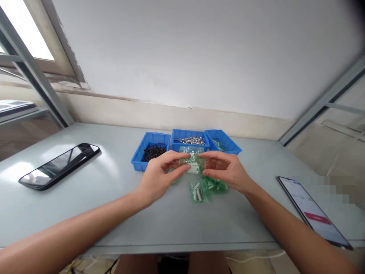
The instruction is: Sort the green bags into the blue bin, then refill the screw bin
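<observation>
My left hand and my right hand hold a small clear, green-tinted plastic bag between them, thumbs and forefingers at its two sides. White plug-like pieces show inside it. Below the hands, another such bag with pale pieces lies flat on the table. Close by, under my right hand, is a greener heap of bags. Just behind the held bag, clear plastic with small shiny pieces shows in front of the middle bin. My curled lower fingers are partly hidden.
Three blue bins stand behind the hands: the left bin with black screws, the middle bin with silver screws, the right bin with greenish packets. A dark phone-like device lies left, a lit phone right. A wall rises behind.
</observation>
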Tool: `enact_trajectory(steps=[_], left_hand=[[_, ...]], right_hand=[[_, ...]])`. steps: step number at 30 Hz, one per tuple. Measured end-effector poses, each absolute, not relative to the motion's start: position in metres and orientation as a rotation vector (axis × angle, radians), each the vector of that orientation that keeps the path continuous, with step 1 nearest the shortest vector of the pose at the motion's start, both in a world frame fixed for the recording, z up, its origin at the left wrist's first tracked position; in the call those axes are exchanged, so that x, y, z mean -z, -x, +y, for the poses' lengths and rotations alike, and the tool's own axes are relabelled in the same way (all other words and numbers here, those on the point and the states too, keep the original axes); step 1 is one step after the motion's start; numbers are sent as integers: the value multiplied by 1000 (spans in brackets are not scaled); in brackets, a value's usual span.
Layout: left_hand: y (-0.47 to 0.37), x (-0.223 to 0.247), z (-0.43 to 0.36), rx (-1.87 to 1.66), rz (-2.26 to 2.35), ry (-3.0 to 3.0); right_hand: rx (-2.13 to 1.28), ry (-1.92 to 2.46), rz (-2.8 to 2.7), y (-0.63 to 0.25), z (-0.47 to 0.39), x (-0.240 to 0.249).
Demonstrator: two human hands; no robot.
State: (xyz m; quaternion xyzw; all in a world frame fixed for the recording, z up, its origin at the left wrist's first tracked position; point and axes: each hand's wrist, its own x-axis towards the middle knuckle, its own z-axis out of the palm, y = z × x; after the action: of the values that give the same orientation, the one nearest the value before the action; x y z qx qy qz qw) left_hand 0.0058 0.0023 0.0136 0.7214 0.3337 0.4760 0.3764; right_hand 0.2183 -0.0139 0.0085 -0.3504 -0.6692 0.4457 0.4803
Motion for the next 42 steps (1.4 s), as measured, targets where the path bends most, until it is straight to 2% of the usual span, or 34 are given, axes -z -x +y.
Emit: enact_trajectory(steps=[12, 25, 42], left_hand=[[-7, -10, 3, -1189, 780, -1832], [-7, -13, 1, -1169, 908, -1826], [-10, -17, 1, -1123, 871, -1662]], right_hand=[[-1053, 915, -1604, -218, -14, -10], [-1014, 938, -1624, -218, -14, -9], [-1160, 882, -1571, -214, -14, -5]])
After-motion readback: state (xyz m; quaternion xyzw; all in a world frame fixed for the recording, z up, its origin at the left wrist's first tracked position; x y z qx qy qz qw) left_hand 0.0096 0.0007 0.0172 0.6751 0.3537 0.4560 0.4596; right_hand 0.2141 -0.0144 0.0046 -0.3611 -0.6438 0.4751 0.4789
